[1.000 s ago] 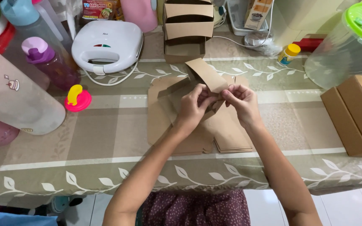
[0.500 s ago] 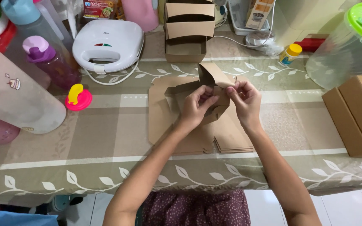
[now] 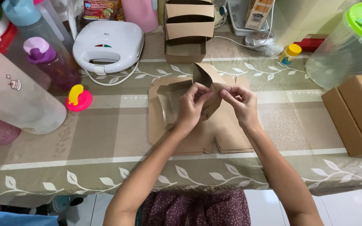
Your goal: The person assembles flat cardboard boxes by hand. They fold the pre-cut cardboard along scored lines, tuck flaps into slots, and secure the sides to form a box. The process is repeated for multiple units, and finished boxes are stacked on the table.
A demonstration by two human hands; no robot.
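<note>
Your left hand [image 3: 192,106] and right hand [image 3: 240,104] both hold the half-folded brown kraft cardboard box blank [image 3: 206,90] at mid-worktop, lifted just above the stack of flat brown cardboard blanks [image 3: 227,136]. Left fingers are curled and pinching a flap edge; right fingers are pressed together, nipping the flap's other side. One pointed flap stands upright behind your left hand. The card is matte, thin and creased along its fold lines.

The worktop [image 3: 105,138] is covered in a beige plaid cloth with a leaf-vine print.

Around you:
- The white plastic sandwich press [image 3: 107,44] sits at far left, its cord looped in front.
- The round pink lid with yellow tab [image 3: 78,99] lies left of the blanks.
- The frosted translucent plastic jug [image 3: 13,100] stands at the left edge, with the purple-capped bottle [image 3: 49,62] behind it.
- The stacked folded brown cardboard boxes [image 3: 188,29] are directly behind your hands.
- The small yellow-capped bottle [image 3: 290,54] and the clear jar with green lid [image 3: 348,46] are at far right.
- The open brown cardboard carton [image 3: 355,115] is at the right edge.

Nothing stands between your hands and the stack.
</note>
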